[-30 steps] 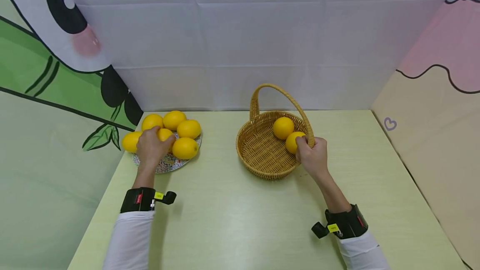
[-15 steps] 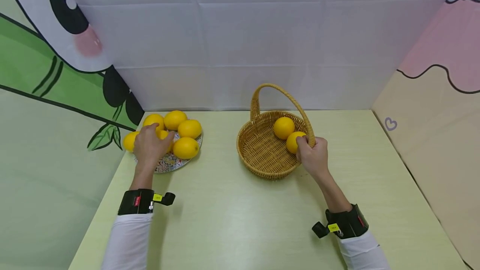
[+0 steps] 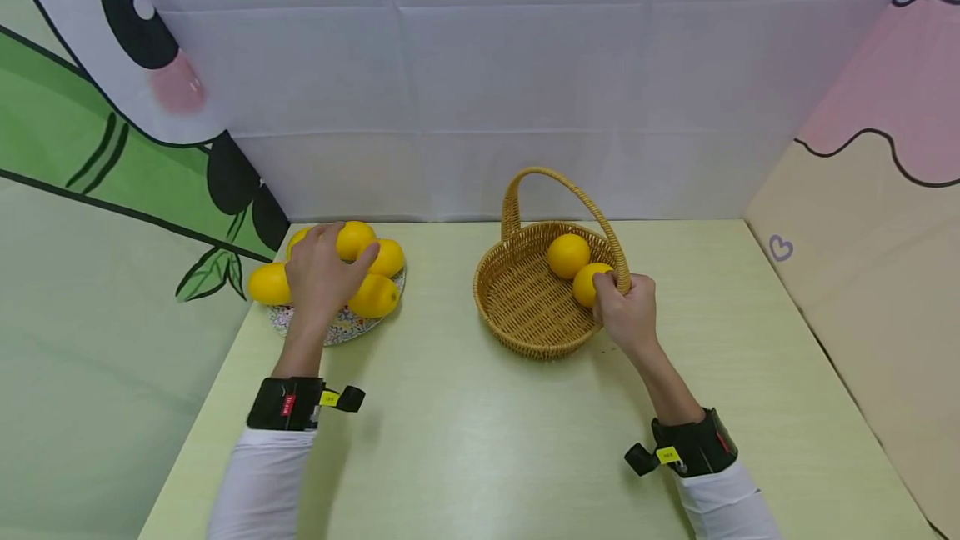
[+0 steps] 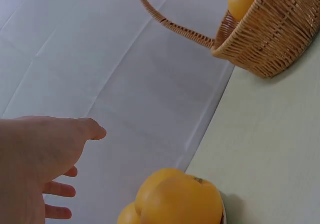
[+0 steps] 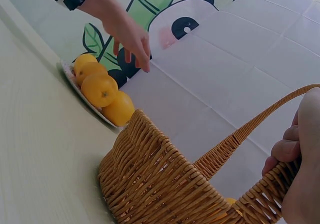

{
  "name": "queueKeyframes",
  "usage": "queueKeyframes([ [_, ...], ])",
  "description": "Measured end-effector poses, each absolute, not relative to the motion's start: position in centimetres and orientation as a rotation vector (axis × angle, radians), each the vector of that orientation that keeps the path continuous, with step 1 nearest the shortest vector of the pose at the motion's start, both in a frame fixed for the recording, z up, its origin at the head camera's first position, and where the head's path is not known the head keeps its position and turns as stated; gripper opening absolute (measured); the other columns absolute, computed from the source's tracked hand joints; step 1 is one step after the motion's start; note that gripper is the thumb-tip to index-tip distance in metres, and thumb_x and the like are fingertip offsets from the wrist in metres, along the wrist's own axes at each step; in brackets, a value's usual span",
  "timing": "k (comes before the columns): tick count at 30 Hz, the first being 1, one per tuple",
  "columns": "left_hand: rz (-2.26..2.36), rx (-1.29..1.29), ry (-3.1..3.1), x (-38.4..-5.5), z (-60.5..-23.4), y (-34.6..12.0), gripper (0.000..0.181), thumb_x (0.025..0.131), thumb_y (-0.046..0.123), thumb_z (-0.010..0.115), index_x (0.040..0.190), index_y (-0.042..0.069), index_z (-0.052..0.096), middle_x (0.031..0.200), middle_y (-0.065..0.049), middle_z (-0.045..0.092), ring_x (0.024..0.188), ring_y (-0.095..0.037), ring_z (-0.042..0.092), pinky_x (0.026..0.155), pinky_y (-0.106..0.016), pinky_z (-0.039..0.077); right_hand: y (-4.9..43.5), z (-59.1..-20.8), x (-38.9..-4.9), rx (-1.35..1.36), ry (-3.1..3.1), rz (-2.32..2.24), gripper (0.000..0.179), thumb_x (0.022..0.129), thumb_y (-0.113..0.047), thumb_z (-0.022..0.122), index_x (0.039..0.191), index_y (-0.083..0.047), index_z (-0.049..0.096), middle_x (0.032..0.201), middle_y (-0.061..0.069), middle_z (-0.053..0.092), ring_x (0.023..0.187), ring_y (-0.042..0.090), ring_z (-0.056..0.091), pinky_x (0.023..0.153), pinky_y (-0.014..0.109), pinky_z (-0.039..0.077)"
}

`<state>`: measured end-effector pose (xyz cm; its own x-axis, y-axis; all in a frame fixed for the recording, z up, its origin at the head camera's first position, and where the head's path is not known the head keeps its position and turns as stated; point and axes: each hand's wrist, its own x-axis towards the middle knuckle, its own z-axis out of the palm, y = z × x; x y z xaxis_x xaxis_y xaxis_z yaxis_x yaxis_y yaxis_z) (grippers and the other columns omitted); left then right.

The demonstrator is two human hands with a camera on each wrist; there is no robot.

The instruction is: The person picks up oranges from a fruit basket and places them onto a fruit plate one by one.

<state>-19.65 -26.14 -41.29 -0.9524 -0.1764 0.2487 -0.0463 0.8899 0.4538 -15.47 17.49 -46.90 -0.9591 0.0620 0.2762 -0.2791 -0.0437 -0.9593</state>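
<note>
Several yellow lemons lie on a patterned plate at the left. My left hand hovers above them, fingers loosely spread and pointing down; the right wrist view shows this left hand apart from the fruit, holding nothing. Part of the plate and some lemons are hidden beneath it. In the middle stands a wicker basket with two round orange-yellow fruits inside. My right hand grips the base of the basket's arched handle at the right rim, with its thumb over the inner side.
The pale wooden table meets a white cloth backdrop close behind the plate and basket. Printed cloths flank it on both sides. Table surface separates the plate from the basket.
My left hand has lifted off the fruit and shifted right and away from me, with nothing in it. The right hand and basket have stayed in place.
</note>
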Motion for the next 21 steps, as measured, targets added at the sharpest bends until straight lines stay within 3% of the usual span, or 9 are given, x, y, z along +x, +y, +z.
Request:
queueKeyframes([
  [12,-0.639,-0.060,-2.863,-19.8,-40.6,-22.1,0.089,0.102,0.065,0.071,0.167,0.008,0.051,0.174,-0.027,0.047,0.154,-0.061,0.046,0.124,-0.079,0.038,17.5,-47.0,-15.6,0.225,-2.007,2.082,0.053,0.108,-0.003,0.054,0.058,0.000,0.040,0.046,-0.008,0.039,0.040,0.005,0.033,0.039,0.022,0.024],
  [21,-0.773,-0.289,-2.787,-19.4,-41.0,-18.6,0.085,0.095,0.059,0.084,0.161,0.012,0.059,0.170,-0.020,0.050,0.149,-0.053,0.052,0.121,-0.072,0.046,17.6,-47.1,-15.7,0.219,-2.009,2.085,0.052,0.108,-0.003,0.054,0.058,-0.001,0.041,0.046,-0.008,0.039,0.040,0.005,0.034,0.039,0.021,0.025],
])
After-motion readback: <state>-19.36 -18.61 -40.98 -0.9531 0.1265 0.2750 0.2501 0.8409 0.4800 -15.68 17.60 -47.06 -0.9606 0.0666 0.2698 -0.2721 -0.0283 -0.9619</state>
